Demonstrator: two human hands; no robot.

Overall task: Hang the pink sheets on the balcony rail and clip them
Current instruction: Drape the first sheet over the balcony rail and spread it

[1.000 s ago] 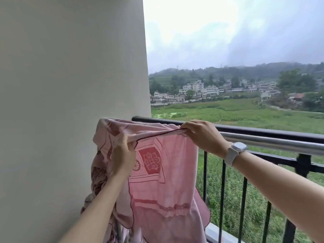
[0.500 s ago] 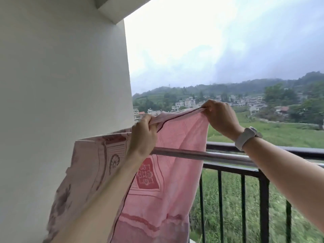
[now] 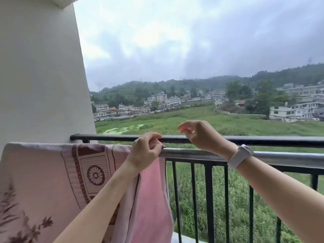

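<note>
A pink sheet [image 3: 52,176] with dark red patterns hangs folded over the silver rail [image 3: 201,153] at the left, beside the wall. My left hand [image 3: 145,153] pinches the sheet's top right edge on that rail. Just to the right, my right hand [image 3: 199,135] hovers above the rail with its fingers loosely curled and nothing in them; a white watch sits on that wrist. No clip is in sight.
A black top rail [image 3: 263,139] runs behind the silver one, with black vertical bars [image 3: 208,199] below. A cream wall [image 3: 38,76] closes the left side. Beyond lie a green field and houses.
The sheet came down from being held above the rail and now lies draped over it. My right hand let go of the sheet's edge; my left hand slid right along the rail.
</note>
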